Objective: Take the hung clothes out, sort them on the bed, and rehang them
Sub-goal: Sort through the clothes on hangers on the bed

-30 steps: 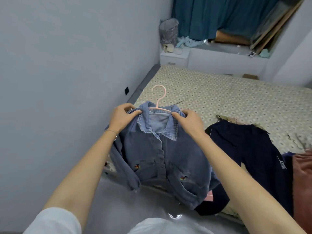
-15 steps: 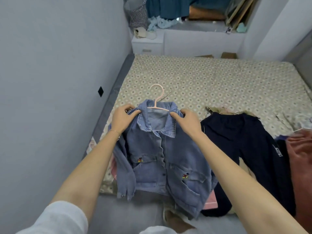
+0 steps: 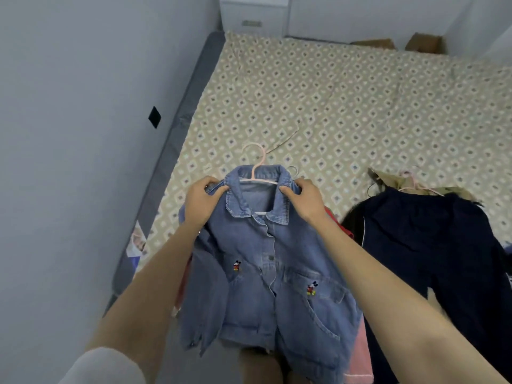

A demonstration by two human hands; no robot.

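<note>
A small blue denim jacket [image 3: 266,275] hangs on a pink hanger [image 3: 256,166] over the near edge of the bed [image 3: 332,101]. My left hand [image 3: 201,202] grips its left shoulder beside the collar. My right hand [image 3: 303,199] grips the right shoulder, thumb on the collar. The hanger's hook sticks up above the collar. A dark navy garment [image 3: 432,250] lies on the bed to the right, with another pink hanger [image 3: 412,180] and beige cloth at its top. Pink fabric [image 3: 358,353] shows under the jacket's right hem.
A grey wall [image 3: 69,134] runs along the left, with a dark bed frame [image 3: 166,151] against it. A white nightstand [image 3: 253,15] stands at the bed's far corner. Cardboard boxes [image 3: 426,42] sit beyond the far edge. The patterned sheet covers the bed.
My view has tilted down and closer to the bed. Both hands still hold the jacket by its shoulders, now carried further over the bed.
</note>
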